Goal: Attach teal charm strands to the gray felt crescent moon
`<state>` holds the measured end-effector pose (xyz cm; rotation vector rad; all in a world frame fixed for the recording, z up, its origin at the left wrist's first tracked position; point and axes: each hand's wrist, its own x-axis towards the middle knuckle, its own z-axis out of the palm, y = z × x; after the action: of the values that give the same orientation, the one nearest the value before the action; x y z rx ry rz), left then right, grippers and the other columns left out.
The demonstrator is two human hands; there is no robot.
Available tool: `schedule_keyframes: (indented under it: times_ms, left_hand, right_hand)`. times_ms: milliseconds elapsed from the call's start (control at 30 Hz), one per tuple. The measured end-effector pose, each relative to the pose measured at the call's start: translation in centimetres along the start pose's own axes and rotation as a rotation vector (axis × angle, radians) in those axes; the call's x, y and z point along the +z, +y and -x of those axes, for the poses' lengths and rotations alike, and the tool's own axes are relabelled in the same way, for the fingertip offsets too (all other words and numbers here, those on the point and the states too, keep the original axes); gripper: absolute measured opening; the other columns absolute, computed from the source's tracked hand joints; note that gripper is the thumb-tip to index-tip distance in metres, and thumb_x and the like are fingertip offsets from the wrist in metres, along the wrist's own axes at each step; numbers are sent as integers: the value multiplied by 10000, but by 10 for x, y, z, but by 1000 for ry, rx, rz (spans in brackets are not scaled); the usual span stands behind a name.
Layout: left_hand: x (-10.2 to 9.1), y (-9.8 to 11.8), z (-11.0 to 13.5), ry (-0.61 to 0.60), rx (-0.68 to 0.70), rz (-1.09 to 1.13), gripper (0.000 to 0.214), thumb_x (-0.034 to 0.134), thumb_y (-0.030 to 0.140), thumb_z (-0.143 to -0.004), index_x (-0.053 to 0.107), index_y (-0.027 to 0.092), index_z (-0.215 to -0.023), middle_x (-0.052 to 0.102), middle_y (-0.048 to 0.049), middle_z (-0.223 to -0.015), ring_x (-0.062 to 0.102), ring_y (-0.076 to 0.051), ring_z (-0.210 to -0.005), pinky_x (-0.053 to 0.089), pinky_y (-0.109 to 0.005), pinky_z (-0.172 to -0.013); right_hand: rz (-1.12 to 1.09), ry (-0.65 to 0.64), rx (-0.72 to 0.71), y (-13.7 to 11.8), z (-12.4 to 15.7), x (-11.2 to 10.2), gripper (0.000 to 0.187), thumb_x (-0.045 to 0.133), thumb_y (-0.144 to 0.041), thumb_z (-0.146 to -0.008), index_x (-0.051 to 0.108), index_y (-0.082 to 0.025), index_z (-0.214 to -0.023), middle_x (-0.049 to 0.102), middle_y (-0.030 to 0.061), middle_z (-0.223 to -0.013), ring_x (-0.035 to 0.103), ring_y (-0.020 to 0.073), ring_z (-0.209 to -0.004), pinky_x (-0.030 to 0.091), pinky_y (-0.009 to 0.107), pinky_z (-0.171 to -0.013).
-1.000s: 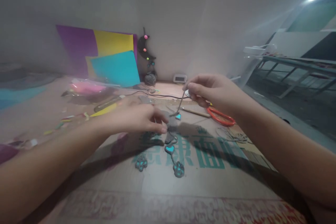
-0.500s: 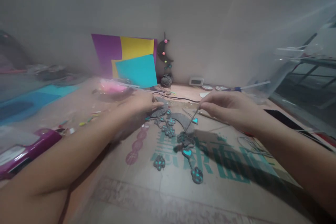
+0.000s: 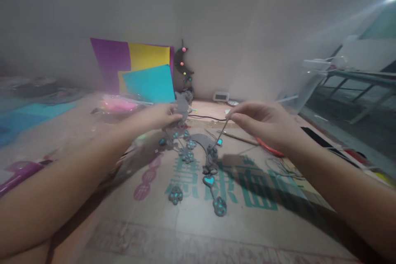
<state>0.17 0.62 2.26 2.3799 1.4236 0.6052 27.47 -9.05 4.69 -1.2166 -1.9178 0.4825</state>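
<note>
My left hand point(image 3: 167, 116) pinches a flat grey cut-out piece point(image 3: 183, 106), lifted above the work board; its full outline is partly hidden by my fingers. Thin cords with small turquoise charms trail beneath that hand. My right hand point(image 3: 261, 121) is closed on the upper end of a grey cord point(image 3: 221, 133), drawn taut up from a grey crescent point(image 3: 202, 139). Grey paw-shaped charms point(image 3: 186, 155) lie around the crescent. Below it hang a turquoise heart charm point(image 3: 209, 181) and another paw charm point(image 3: 220, 206). A separate paw charm point(image 3: 175, 195) rests to the left.
Printed cardboard point(image 3: 148, 231) covers the work surface. Red-handled scissors point(image 3: 269, 148) lie under my right hand. Coloured sheets point(image 3: 148, 82) lean on the wall beside a dark moon ornament point(image 3: 182, 64). A small white digital display point(image 3: 220, 96) stands behind, and a purple tool point(image 3: 21, 175) lies left.
My left hand has raised the flat grey piece off the board. My right hand still holds the cord taut. The whole view has shifted, so things appear farther left.
</note>
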Motion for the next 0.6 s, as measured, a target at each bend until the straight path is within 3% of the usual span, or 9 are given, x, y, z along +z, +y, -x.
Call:
schedule_keyframes:
  times_ms: [67, 100, 200, 300, 467, 600]
  left_hand:
    - [-12, 14, 4, 43, -71, -8, 290, 566, 495, -864, 590, 207, -834, 625, -2, -584, 575, -192, -519, 328, -277, -499]
    - [-17, 22, 5, 131, -115, 21, 264, 583, 466, -862, 593, 216, -944, 660, -7, -659, 604, -202, -578, 352, -279, -523]
    - [-25, 49, 8, 259, -59, 283, 231, 611, 342, -863, 550, 221, -1051, 682, -18, -792, 645, -199, -693, 425, -281, -589]
    - [-24, 70, 7, 256, 89, 564, 150, 595, 281, -886, 532, 204, -998, 668, -20, -800, 656, -181, -713, 476, -285, -629]
    - [-17, 90, -3, 327, 263, 486, 213, 606, 391, -908, 557, 188, -948, 676, -41, -817, 664, -198, -765, 487, -300, -650]
    - [-12, 102, -13, 247, 328, 554, 192, 549, 375, -946, 520, 195, -1009, 703, -44, -795, 674, -193, -675, 485, -294, -576]
  right_hand:
    - [44, 25, -38, 0, 0, -1, 224, 664, -425, -879, 743, -221, -832, 671, 31, -707, 563, 149, -613, 403, 267, -508]
    - [63, 35, -54, 0, 1, -2, 218, 667, -416, -878, 746, -220, -825, 688, 33, -722, 583, 154, -632, 420, 267, -522]
    - [97, 54, -103, -3, 2, -3, 200, 676, -382, -873, 752, -211, -801, 716, 34, -730, 611, 155, -638, 437, 261, -531]
    - [102, 53, -157, -7, 3, -6, 174, 660, -331, -887, 759, -209, -811, 741, 36, -759, 627, 149, -638, 460, 256, -549]
    - [99, 45, -179, -9, 4, -13, 175, 638, -310, -899, 764, -197, -850, 759, 51, -797, 651, 153, -662, 471, 251, -555]
    - [121, 63, -191, -11, 6, -19, 197, 640, -328, -896, 765, -187, -834, 749, 48, -758, 636, 148, -644, 467, 245, -549]
